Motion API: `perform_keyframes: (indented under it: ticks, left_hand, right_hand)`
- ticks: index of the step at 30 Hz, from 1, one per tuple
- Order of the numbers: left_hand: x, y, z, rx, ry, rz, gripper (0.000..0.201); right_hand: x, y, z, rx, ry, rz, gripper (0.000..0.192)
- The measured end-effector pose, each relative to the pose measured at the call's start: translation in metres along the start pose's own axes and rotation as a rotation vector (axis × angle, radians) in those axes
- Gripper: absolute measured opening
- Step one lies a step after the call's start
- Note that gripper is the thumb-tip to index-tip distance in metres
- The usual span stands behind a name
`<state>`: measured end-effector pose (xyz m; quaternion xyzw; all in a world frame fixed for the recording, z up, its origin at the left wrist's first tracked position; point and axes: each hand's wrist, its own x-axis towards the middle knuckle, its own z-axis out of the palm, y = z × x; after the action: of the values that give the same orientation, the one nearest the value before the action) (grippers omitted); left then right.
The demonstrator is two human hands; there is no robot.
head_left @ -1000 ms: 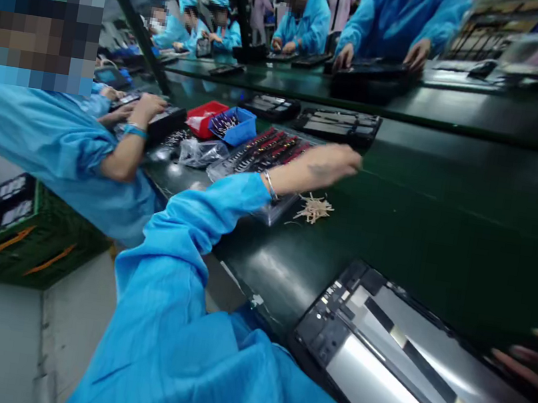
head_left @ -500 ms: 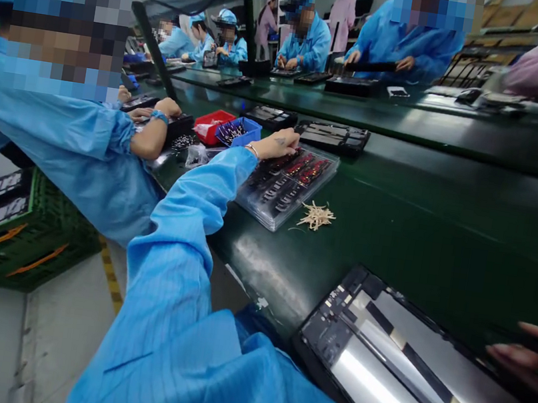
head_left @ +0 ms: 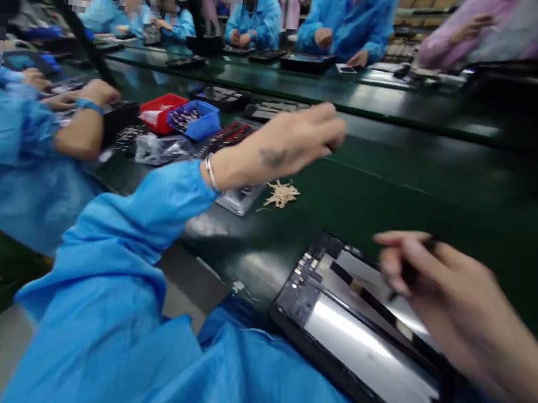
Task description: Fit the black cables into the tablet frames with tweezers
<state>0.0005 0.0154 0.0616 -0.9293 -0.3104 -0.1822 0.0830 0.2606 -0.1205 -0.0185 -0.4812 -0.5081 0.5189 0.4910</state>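
The left hand (head_left: 288,144) hung loosely curled above the clear parts tray (head_left: 236,198); whether it pinched anything could not be told. The right hand (head_left: 443,288) pinched a dark tool (head_left: 410,271) over the opened tablet (head_left: 356,329) at the tabletop's (head_left: 451,202) near edge, with bare green surface beyond.

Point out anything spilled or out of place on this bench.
A small heap of pale loose strips lies scattered on the green belt beside the clear parts tray, outside any bin. Nothing else stands out.
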Motion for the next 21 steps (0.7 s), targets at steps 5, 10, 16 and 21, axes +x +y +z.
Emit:
perform_keyframes:
  ticks: [5, 10, 16, 21]
  left_hand:
    - [-0.007, 0.083, 0.027, -0.025, -0.151, 0.707, 0.043]
    - [0.004, 0.08, 0.052, 0.221, 0.218, 1.062, 0.034]
    - [0.006, 0.077, 0.061, 0.184, 0.623, 1.2, 0.013]
    - [-0.001, 0.083, 0.058, 0.02, 0.567, 0.676, 0.012]
  right_hand:
    - [0.008, 0.0, 0.018, 0.403, -0.046, 0.18, 0.037]
    - [0.0, -0.004, 0.009, 0.381, 0.03, 0.132, 0.029]
    - [0.001, -0.003, 0.006, 0.272, 0.031, 0.061, 0.023]
    - [0.0, -0.003, 0.002, -0.129, 0.154, -0.269, 0.012]
